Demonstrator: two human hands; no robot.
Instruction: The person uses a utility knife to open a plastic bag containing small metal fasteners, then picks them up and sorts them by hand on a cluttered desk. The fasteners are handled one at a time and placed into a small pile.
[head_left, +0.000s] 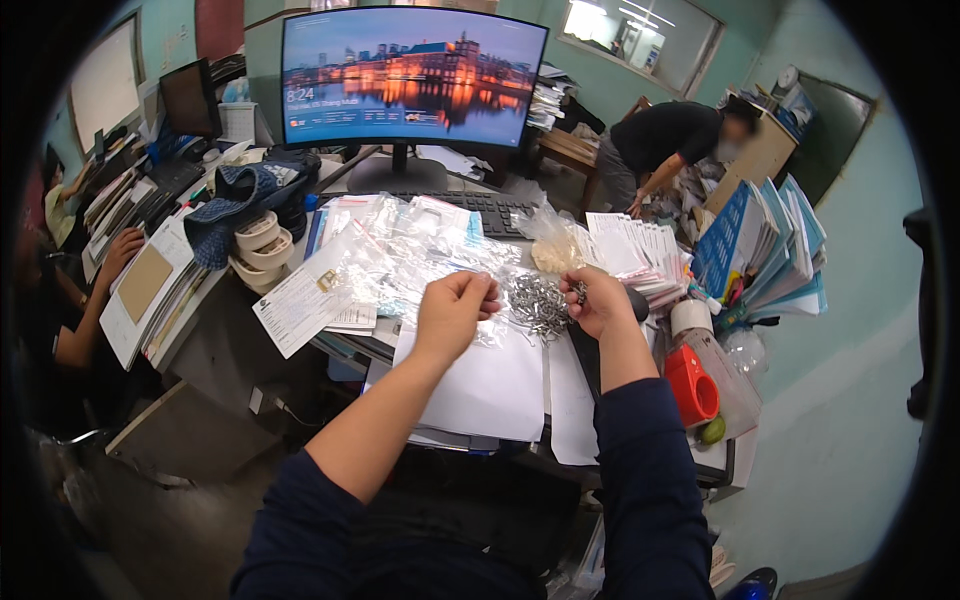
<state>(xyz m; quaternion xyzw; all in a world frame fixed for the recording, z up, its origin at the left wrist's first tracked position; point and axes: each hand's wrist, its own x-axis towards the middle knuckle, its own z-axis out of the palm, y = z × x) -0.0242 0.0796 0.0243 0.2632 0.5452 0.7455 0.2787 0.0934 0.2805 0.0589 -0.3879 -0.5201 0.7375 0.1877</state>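
My left hand point(455, 310) pinches the edge of a small clear plastic bag point(490, 322) over a white sheet of paper point(490, 385). My right hand point(598, 300) is closed around a few small metal pieces just right of a heap of small silvery metal parts point(540, 303) lying on the paper. Several more clear plastic bags point(410, 255) are spread across the desk behind my hands. What exactly the right fingers hold is partly hidden.
A curved monitor point(412, 75) and black keyboard point(480, 208) stand behind. Stacked labels point(640, 255), a tape roll point(690, 318), a red-lidded bottle point(700, 385) and folders point(765, 245) crowd the right. Another person's hand point(120, 250) rests on papers at left; a person point(670, 150) bends at the back.
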